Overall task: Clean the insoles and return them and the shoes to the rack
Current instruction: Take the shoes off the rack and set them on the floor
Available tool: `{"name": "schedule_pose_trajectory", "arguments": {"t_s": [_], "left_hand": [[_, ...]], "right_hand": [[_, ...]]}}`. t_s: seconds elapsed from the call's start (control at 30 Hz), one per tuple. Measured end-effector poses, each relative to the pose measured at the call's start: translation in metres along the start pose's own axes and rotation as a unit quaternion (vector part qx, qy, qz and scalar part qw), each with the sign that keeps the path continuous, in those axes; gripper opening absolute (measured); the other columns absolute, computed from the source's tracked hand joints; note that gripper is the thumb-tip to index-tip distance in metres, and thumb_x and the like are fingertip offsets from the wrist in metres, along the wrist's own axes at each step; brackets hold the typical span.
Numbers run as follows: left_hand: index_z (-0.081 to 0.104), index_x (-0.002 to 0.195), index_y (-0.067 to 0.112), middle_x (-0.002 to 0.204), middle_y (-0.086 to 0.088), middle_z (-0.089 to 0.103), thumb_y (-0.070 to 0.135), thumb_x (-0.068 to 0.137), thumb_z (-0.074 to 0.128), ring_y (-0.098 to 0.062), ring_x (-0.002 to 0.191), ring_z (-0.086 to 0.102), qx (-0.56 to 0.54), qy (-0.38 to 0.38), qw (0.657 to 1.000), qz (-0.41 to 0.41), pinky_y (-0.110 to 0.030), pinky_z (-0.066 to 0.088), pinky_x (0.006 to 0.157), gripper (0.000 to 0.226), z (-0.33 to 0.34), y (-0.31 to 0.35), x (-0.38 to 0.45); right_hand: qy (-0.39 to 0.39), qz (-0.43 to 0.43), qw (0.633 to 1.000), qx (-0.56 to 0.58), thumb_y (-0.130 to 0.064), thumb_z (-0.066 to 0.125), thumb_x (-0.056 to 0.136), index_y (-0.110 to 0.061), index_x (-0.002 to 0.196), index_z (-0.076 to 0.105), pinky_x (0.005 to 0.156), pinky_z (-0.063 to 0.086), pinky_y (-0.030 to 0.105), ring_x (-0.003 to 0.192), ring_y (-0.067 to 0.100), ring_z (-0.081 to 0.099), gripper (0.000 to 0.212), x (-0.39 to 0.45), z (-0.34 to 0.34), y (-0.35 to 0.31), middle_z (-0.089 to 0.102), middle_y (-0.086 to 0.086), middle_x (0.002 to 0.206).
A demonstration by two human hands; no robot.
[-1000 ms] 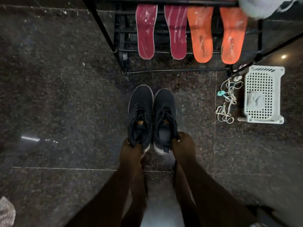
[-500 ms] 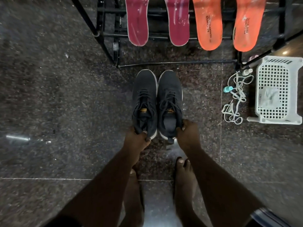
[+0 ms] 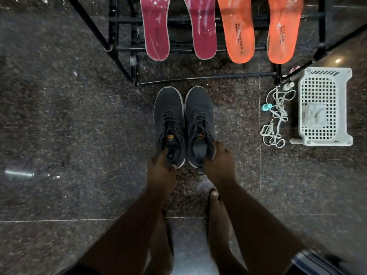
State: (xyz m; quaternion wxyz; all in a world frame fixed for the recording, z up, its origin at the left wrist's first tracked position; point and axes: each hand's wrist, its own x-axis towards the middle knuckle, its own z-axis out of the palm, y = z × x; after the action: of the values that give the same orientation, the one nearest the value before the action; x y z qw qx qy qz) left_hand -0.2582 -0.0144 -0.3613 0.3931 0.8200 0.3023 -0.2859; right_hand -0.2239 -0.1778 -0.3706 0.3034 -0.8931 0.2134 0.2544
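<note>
Dark shoes (image 3: 183, 126) stand side by side at frame centre; the left hand (image 3: 160, 171) and the right hand (image 3: 218, 163) each pinch one heel collar.

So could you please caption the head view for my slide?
Both hands grip dark shoes before the rack.

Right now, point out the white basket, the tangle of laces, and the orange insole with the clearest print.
white basket (image 3: 321, 76), head view, on its far rim.
tangle of laces (image 3: 279, 108), head view, on a loop near the middle.
orange insole (image 3: 239, 34), head view, on its printed heel half.
</note>
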Motion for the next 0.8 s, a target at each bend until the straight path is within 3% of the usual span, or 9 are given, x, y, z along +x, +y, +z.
{"name": "schedule_pose_trajectory", "arguments": {"t_s": [0.13,0.37,0.5,0.57,0.6,0.63,0.67,0.7,0.8], "left_hand": [[0.042,0.15,0.016,0.137,-0.018,0.056,0.019,0.098,0.058,-0.036,0.12,0.056,-0.012,-0.046,0.997,-0.06,-0.03,0.042,0.09,0.054,-0.003,0.001,0.011],[0.038,0.152,0.017,0.14,-0.013,0.057,0.023,0.096,0.062,-0.037,0.123,0.054,0.008,-0.019,0.996,-0.084,-0.035,0.043,0.095,0.061,-0.022,-0.008,0.009],[0.047,0.145,0.018,0.132,-0.012,0.062,0.017,0.095,0.063,-0.035,0.116,0.059,0.027,-0.021,0.996,-0.077,-0.028,0.038,0.08,0.052,-0.044,-0.017,0.015],[0.048,0.144,0.016,0.132,-0.013,0.062,0.014,0.096,0.061,-0.034,0.117,0.058,0.042,-0.018,0.996,-0.072,-0.027,0.036,0.081,0.05,-0.054,-0.021,0.02],[0.048,0.143,0.015,0.132,-0.013,0.062,0.012,0.096,0.061,-0.034,0.117,0.058,0.046,-0.015,0.996,-0.069,-0.027,0.036,0.082,0.049,-0.059,-0.022,0.021],[0.049,0.143,0.015,0.131,-0.013,0.062,0.01,0.096,0.06,-0.033,0.114,0.059,0.048,-0.012,0.997,-0.067,-0.027,0.037,0.082,0.049,-0.062,-0.024,0.023],[0.049,0.142,0.015,0.128,-0.015,0.062,0.009,0.096,0.06,-0.033,0.108,0.06,0.049,-0.011,0.997,-0.063,-0.028,0.039,0.081,0.048,-0.065,-0.025,0.023],[0.049,0.142,0.015,0.126,-0.015,0.063,0.009,0.096,0.058,-0.033,0.104,0.06,0.054,-0.016,0.997,-0.059,-0.028,0.039,0.079,0.047,-0.066,-0.026,0.024],[0.043,0.147,0.013,0.132,-0.012,0.058,0.007,0.096,0.057,-0.036,0.118,0.056,0.081,-0.019,0.995,-0.054,-0.025,0.034,0.081,0.053,-0.069,-0.024,0.018]], "right_hand": [[-0.004,-0.022,0.998,0.05,-0.018,0.056,0.089,-0.019,0.128,0.045,0.083,0.054,0.047,0.101,0.033,0.06,0.041,-0.002,0.005,0.003,0.059,0.013,0.117],[-0.051,-0.055,0.995,0.067,-0.026,0.059,0.087,-0.026,0.135,0.047,0.088,0.055,0.043,0.104,0.03,0.063,0.049,-0.003,0.021,-0.013,0.061,0.009,0.121],[-0.061,-0.084,0.994,0.035,-0.021,0.06,0.085,-0.021,0.138,0.047,0.096,0.049,0.046,0.111,0.035,0.059,0.054,-0.005,0.04,-0.026,0.06,0.013,0.126],[-0.079,-0.073,0.993,0.053,-0.017,0.062,0.085,-0.025,0.139,0.046,0.093,0.052,0.033,0.115,0.032,0.057,0.057,-0.006,0.05,-0.03,0.056,0.01,0.131],[-0.087,-0.068,0.992,0.059,-0.015,0.062,0.085,-0.026,0.14,0.046,0.086,0.051,0.017,0.116,0.03,0.057,0.058,-0.007,0.055,-0.032,0.054,0.009,0.132],[-0.088,-0.071,0.992,0.064,-0.012,0.061,0.086,-0.024,0.14,0.046,0.077,0.044,0.001,0.116,0.029,0.056,0.057,-0.008,0.06,-0.032,0.053,0.01,0.133],[-0.088,-0.071,0.992,0.061,-0.01,0.063,0.086,-0.022,0.14,0.047,0.071,0.039,-0.004,0.115,0.028,0.057,0.057,-0.01,0.062,-0.035,0.054,0.01,0.132],[-0.086,-0.079,0.991,0.071,-0.01,0.066,0.084,-0.021,0.139,0.048,0.074,0.042,0.0,0.114,0.028,0.057,0.059,-0.011,0.064,-0.035,0.057,0.009,0.131],[-0.1,-0.084,0.99,0.056,-0.023,0.076,0.077,-0.023,0.14,0.046,0.093,0.051,0.034,0.114,0.026,0.058,0.07,-0.015,0.059,-0.041,0.06,0.005,0.129]]}}
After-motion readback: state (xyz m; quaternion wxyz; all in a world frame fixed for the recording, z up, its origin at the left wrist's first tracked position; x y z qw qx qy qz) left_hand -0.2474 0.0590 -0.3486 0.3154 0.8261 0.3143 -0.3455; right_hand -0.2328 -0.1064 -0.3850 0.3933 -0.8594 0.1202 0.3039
